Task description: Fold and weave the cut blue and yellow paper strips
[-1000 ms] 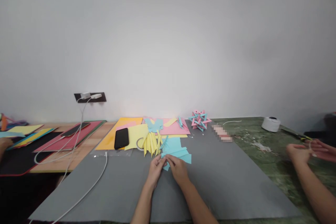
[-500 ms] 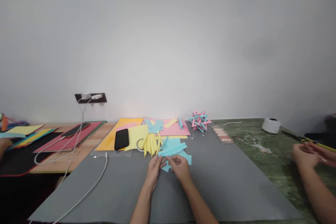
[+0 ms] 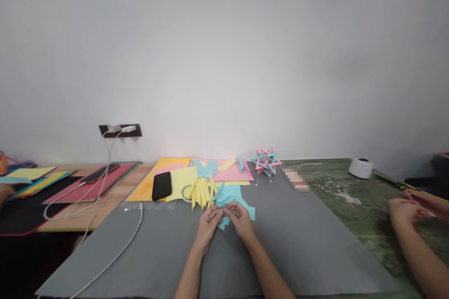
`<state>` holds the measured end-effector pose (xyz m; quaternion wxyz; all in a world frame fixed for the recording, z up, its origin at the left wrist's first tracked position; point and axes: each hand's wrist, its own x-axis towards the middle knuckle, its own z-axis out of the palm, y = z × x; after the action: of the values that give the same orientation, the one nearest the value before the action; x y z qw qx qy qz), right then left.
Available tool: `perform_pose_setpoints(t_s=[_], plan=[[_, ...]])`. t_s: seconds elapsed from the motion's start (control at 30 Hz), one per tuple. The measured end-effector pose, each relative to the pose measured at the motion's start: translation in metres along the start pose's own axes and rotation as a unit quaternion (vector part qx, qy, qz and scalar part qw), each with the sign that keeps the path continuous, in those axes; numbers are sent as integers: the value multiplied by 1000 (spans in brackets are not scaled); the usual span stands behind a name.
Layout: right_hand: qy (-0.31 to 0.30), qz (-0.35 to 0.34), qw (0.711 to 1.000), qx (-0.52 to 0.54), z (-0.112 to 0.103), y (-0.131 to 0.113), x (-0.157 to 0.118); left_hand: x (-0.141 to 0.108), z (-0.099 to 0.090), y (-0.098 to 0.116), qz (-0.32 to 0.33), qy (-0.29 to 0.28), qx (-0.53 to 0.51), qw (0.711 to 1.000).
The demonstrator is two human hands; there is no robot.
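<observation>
- Hands: The left hand (image 3: 206,226) and the right hand (image 3: 242,223) are close together, fingertips nearly meeting. Whether they grip a piece cannot be told; the fingers hide it.
- Workpiece: The light-blue paper pieces (image 3: 233,191) lie just beyond and partly behind the fingers, on the flat grey mat (image 3: 301,247).
- Adjacent: The folded yellow paper strips (image 3: 199,192) lie just beside the blue paper, on its left.
- Risk: Uneven finger pressure could crease or tear the blue paper.
- Risk: A leftward sweep could scatter the yellow strips, which appear loose.

Matt blue paper (image 3: 233,191); glossy phone (image 3: 162,186)
</observation>
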<state>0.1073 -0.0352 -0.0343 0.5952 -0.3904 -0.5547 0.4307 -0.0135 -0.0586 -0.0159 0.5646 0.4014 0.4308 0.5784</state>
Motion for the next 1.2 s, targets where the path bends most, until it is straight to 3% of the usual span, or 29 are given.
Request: perform_pose_setpoints(t_s=[0.17,0.3,0.47,0.7,0.87,1.03,1.2], plan=[[49,-11,999,-9,0,0,-3,4,3,-5,-2,28,-18,999],[14,-23,997,-70,2,1,-5,6,2,-9,17,57,-19,998],[0,-88,977,-195,2,-6,-7,6,-1,-10,46,17,14,999],[-25,-127,961,-244,5,-22,-14,3,1,-6,40,-13,11,999],[57,-62,976,-199,8,-16,-15,1,-1,-1,28,6,-13,999],[9,20,999,-36,7,-9,-7,-1,-1,4,14,3,-24,1000],[17,37,998,53,0,-5,1,-3,1,8,-2,-8,-9,1000]])
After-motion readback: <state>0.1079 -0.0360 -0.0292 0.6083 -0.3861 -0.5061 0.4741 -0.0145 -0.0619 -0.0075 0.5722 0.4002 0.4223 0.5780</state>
